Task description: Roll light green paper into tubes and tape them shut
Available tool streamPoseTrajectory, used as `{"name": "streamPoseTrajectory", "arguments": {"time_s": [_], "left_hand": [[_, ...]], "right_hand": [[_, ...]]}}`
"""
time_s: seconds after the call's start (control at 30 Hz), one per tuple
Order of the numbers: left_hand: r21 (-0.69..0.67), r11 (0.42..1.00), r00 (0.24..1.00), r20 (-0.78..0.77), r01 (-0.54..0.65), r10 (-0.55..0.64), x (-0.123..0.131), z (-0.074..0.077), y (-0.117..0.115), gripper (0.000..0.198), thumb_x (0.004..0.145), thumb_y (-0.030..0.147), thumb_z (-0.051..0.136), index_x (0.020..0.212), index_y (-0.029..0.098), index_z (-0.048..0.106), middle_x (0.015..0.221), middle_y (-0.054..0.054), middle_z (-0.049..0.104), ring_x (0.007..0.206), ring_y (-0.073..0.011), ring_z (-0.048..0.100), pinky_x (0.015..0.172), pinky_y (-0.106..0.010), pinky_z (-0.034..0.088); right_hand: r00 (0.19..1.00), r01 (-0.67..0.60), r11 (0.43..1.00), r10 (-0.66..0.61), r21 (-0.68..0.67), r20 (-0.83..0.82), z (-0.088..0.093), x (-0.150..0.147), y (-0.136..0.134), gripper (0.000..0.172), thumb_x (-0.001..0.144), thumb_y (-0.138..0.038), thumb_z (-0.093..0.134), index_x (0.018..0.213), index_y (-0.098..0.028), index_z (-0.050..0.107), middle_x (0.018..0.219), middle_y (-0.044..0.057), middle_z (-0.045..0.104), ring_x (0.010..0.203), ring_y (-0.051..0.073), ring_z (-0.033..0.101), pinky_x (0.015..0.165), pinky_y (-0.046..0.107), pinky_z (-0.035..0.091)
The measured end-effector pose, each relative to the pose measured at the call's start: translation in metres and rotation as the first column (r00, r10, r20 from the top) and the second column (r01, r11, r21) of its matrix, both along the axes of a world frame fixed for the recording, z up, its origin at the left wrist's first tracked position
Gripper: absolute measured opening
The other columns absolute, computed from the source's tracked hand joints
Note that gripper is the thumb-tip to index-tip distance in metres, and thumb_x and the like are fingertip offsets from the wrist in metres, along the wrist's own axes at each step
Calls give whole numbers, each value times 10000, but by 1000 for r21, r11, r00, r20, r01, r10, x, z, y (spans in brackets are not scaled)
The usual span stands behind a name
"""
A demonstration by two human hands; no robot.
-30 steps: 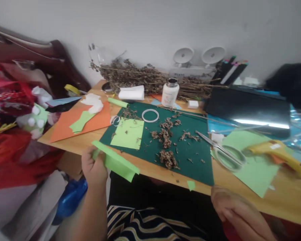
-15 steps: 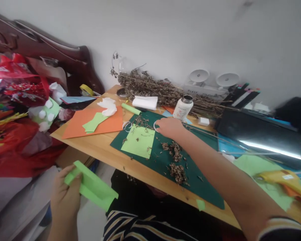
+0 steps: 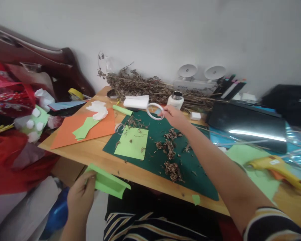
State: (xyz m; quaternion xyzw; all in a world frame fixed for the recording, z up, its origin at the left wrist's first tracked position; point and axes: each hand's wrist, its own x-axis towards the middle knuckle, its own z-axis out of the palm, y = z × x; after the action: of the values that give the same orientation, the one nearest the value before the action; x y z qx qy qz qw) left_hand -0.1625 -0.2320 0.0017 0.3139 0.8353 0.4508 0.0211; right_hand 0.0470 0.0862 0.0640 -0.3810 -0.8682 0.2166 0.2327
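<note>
My left hand [image 3: 84,190] is closed on one end of a folded strip of light green paper [image 3: 109,183], held in front of the table edge. Over the dark green mat [image 3: 140,117], my right hand [image 3: 174,115] pinches the side of a thin white tape roll [image 3: 148,115], lifted and tilted. A second pale ring [image 3: 119,129] lies at the mat's left side. Beside it is a green paper square [image 3: 132,147] with dry bits scattered on it. Crumbled dried leaves [image 3: 173,170] sit in small heaps below my right forearm.
Dried stalks [image 3: 140,83] lie along the wall behind a white bottle [image 3: 176,99]. Orange paper [image 3: 65,134] with green cut-outs is at the left. A yellow glue gun [image 3: 271,164] rests on green paper at the right. Red bags [image 3: 12,160] crowd the far left.
My right hand has raised the white tape roll off the mat. My left hand has moved with the folded green paper, nearer the table edge. The view has shifted slightly.
</note>
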Motion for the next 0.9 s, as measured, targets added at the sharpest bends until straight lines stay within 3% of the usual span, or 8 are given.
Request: {"name": "streamPoseTrajectory", "arguments": {"time_s": [0.1,0.2,0.3,0.47,0.53,0.7,0.83,0.9], "left_hand": [[38,968,969,0,247,-247,33,11,37,159,667,300,509,653,196,629,620,-5,648,560,-151,580,516,-230,461],[8,842,842,-3,539,-539,74,34,70,205,705,271,461,660,193,646,614,-10,658,558,-150,590,525,-231,470],[-139,556,561,2,820,-828,123,52,100,253,736,212,407,714,200,659,651,-13,676,583,-148,606,570,-238,477],[-325,57,133,216,944,-967,211,54,147,314,751,166,376,861,229,664,815,-4,700,724,-150,635,665,-240,486],[-420,-56,64,266,906,-962,237,50,163,317,758,183,379,903,224,658,802,-9,701,692,-153,637,622,-235,480],[-555,16,130,167,832,-977,262,45,189,302,772,266,432,987,213,638,837,-93,691,776,-237,635,637,-297,457],[-566,167,254,77,807,-964,241,57,194,468,828,442,363,1245,248,449,823,-89,671,704,-235,621,588,-311,443],[-416,301,337,12,858,-942,225,65,190,477,845,469,333,1250,238,431,737,-46,643,627,-186,592,575,-285,440]], "right_hand": [[949,156,988,-143,22,-281,5,39,-12,313,903,-304,198,1018,-178,461,1001,74,625,846,139,586,731,289,472],[737,221,964,-266,-150,-621,1,79,-28,291,870,-401,276,973,-198,457,879,52,644,711,125,592,597,255,472],[432,140,923,-383,-359,-816,-3,117,-46,235,777,-430,462,858,-210,484,725,8,638,591,104,565,505,222,428],[287,158,871,-491,-465,-822,-10,172,-81,209,747,-412,508,826,-220,483,668,-19,622,531,83,538,480,209,412],[266,169,865,-501,-472,-823,-15,188,-94,205,747,-414,513,811,-222,476,668,-22,618,532,83,544,479,210,416],[313,204,870,-492,-449,-812,-26,206,-117,243,756,-446,517,736,-217,441,634,-29,605,535,92,550,505,230,429],[360,185,882,-472,-434,-805,-29,205,-127,226,752,-413,557,733,-199,487,675,-9,634,578,105,569,565,255,449],[469,146,904,-420,-401,-777,-28,199,-133,199,777,-386,541,737,-194,506,681,-4,634,597,110,577,571,254,451]]}}
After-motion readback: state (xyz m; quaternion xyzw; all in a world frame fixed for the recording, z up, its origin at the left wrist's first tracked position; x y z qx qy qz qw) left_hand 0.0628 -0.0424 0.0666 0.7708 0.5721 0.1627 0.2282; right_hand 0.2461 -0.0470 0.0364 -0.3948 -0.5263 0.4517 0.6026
